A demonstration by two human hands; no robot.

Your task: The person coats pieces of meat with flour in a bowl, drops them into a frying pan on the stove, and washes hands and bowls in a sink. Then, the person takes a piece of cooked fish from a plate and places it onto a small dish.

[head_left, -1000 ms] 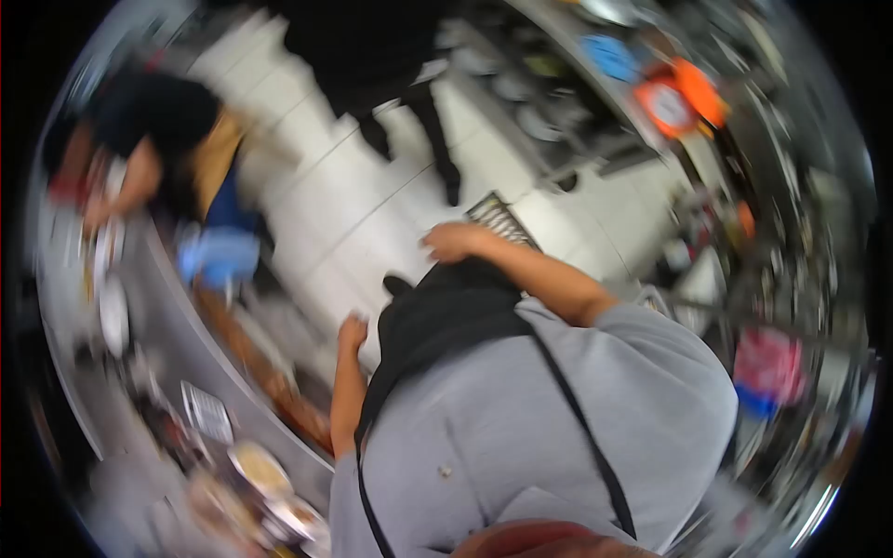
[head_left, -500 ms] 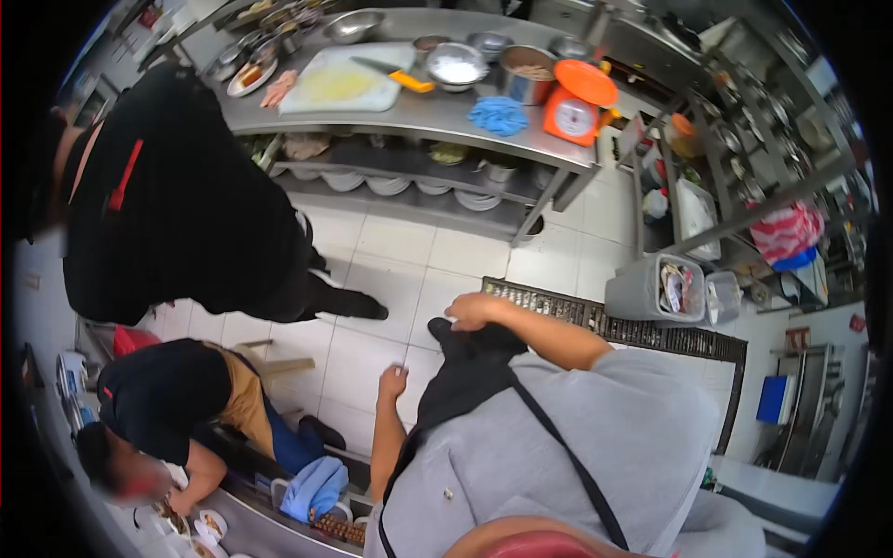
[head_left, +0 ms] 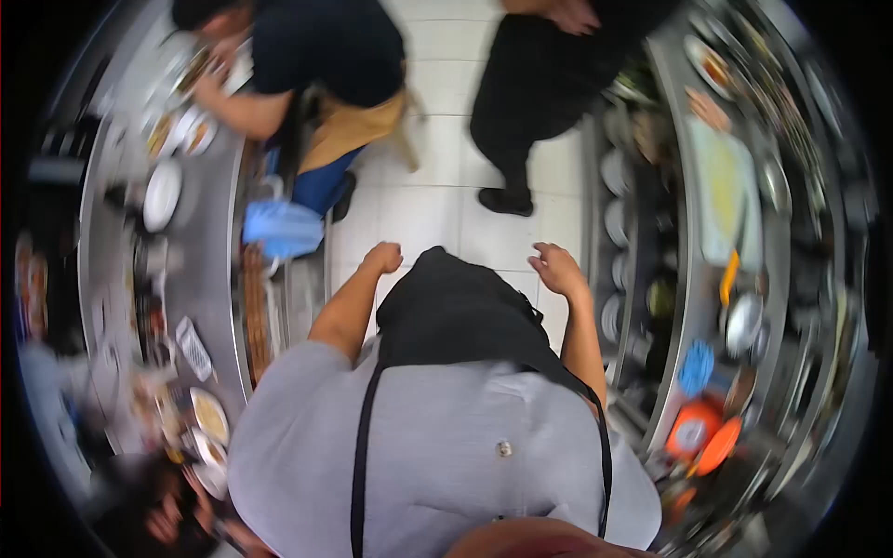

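My left hand (head_left: 383, 257) hangs beside the black apron (head_left: 446, 316), its fingers curled in, and nothing shows in it. On the other side, my right hand (head_left: 558, 270) hangs with fingers loosely bent and a little apart, holding nothing. Neither hand touches a counter. Nearest the left one is a blue cloth (head_left: 283, 229) hanging at the left counter's edge. Stacked white plates (head_left: 614, 223) on the lower shelf are closest to the right one.
Metal counters (head_left: 209, 279) run along both sides. The right one bears a cutting board (head_left: 721, 200), a yellow-handled knife (head_left: 730, 277), a metal bowl (head_left: 744, 324), a blue cloth (head_left: 696, 367) and an orange scale (head_left: 693, 430). Two people stand ahead; another (head_left: 149, 511) is at lower left.
My body and view have turned left, toward the aisle between the counters. The counter with the scale now lies on my right. Both hands remain low, and the right one hangs farther out.
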